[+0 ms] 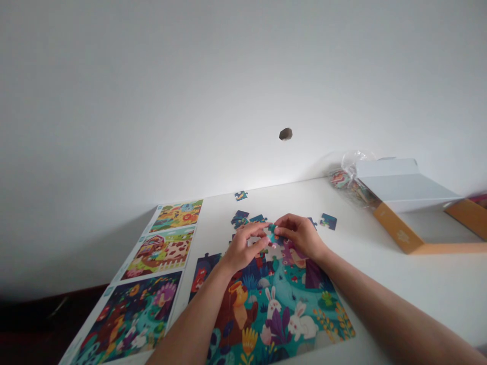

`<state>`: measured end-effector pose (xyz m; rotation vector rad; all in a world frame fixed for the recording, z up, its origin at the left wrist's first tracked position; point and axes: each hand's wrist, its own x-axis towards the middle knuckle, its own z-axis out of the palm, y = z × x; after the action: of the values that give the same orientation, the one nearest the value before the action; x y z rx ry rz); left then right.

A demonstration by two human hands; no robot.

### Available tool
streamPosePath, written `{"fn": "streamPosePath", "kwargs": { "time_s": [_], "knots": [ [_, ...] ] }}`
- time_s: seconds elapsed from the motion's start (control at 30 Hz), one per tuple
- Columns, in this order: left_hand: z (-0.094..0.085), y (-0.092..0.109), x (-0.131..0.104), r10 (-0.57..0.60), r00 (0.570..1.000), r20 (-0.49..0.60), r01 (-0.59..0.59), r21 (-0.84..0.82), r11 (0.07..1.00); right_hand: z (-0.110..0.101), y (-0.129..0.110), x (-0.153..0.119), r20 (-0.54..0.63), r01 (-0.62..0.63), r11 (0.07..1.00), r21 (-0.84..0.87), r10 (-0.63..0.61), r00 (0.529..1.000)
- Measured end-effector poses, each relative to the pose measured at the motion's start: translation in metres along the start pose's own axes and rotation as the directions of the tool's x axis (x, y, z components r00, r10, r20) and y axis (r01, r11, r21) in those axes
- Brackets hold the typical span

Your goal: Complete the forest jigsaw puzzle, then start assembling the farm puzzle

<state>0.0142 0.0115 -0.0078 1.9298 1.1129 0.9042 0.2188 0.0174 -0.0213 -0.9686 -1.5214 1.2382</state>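
- Puzzle (281,309): teal ground, white rabbits, purple leaves, orange jar.
- Piece (271,229) between the hands: teal.
- Loose pieces (239,219): dark blue.
- Reference sheet (152,274): yellow, green and navy scenes.
- Box (403,203): white, orange sides.
- Bench (418,284): white.

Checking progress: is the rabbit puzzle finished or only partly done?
Partly done. The puzzle has gaps along its top edge, loose pieces lie beyond it, and both hands hold one piece there.

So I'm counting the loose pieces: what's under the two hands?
Both the left hand and the right hand pinch one teal piece over the top edge of the assembled puzzle. Any pieces directly beneath the palms are covered.
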Motion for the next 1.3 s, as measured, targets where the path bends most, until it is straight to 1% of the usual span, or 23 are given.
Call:
{"fn": "streamPosePath", "kwargs": {
  "time_s": [0.07, 0.13, 0.2, 0.3, 0.4, 0.47, 0.57, 0.7, 0.83, 0.93, 1.0, 1.17, 1.3],
  "knots": [
    [0.000, 0.001, 0.001, -0.008, 1.000, 0.010, 0.008, -0.015, 1.000, 0.001, -0.002, -0.002, 0.052, 0.007, 0.998, -0.065, -0.003, 0.999],
    [0.000, 0.001, 0.002, -0.027, 1.000, 0.016, 0.027, -0.040, 0.999, 0.001, -0.004, -0.003, 0.067, 0.034, 0.992, -0.123, -0.026, 0.997],
    [0.000, 0.000, 0.002, -0.049, 0.999, -0.003, 0.049, -0.080, 0.996, 0.000, -0.005, -0.003, 0.029, 0.032, 0.987, -0.154, -0.028, 0.999],
    [0.000, -0.002, 0.002, -0.077, 0.996, -0.052, 0.070, -0.129, 0.989, -0.003, -0.006, -0.002, -0.037, 0.009, 0.991, -0.135, -0.014, 0.999],
    [-0.001, -0.002, 0.002, -0.101, 0.994, -0.042, 0.093, -0.156, 0.983, -0.005, -0.007, -0.002, -0.013, 0.022, 0.993, -0.120, -0.024, 1.000],
    [-0.002, -0.001, 0.001, -0.100, 0.995, -0.023, 0.096, -0.156, 0.983, -0.005, -0.008, -0.002, 0.000, 0.025, 0.984, -0.177, -0.026, 1.000],
    [-0.002, 0.000, 0.001, -0.050, 0.998, -0.037, 0.047, -0.081, 0.996, -0.006, -0.009, -0.002, 0.038, 0.065, 0.950, -0.304, -0.056, 0.998],
    [-0.001, 0.000, 0.002, 0.028, 0.999, -0.047, -0.025, 0.070, 0.997, -0.004, -0.008, -0.002, 0.161, 0.215, 0.865, -0.453, -0.158, 0.974],
    [0.001, -0.001, 0.001, 0.044, 0.999, -0.014, -0.041, 0.166, 0.985, 0.000, -0.002, -0.003, 0.233, 0.299, 0.788, -0.538, -0.202, 0.951],
    [0.002, 0.001, 0.000, 0.023, 1.000, 0.018, -0.027, 0.233, 0.972, 0.002, 0.001, -0.003, 0.224, 0.305, 0.746, -0.592, -0.211, 0.951],
    [0.002, 0.002, 0.000, 0.016, 1.000, 0.025, -0.022, 0.266, 0.964, 0.002, 0.000, -0.003, 0.221, 0.300, 0.734, -0.610, -0.206, 0.953],
    [0.002, 0.003, -0.001, 0.023, 0.998, 0.059, -0.039, 0.281, 0.959, -0.001, -0.009, -0.006, 0.303, 0.328, 0.695, -0.639, -0.164, 0.939],
    [0.002, 0.002, 0.000, 0.055, 0.996, 0.066, -0.072, 0.292, 0.954, -0.002, -0.012, -0.006, 0.335, 0.338, 0.657, -0.673, -0.137, 0.932]
  ]
}}
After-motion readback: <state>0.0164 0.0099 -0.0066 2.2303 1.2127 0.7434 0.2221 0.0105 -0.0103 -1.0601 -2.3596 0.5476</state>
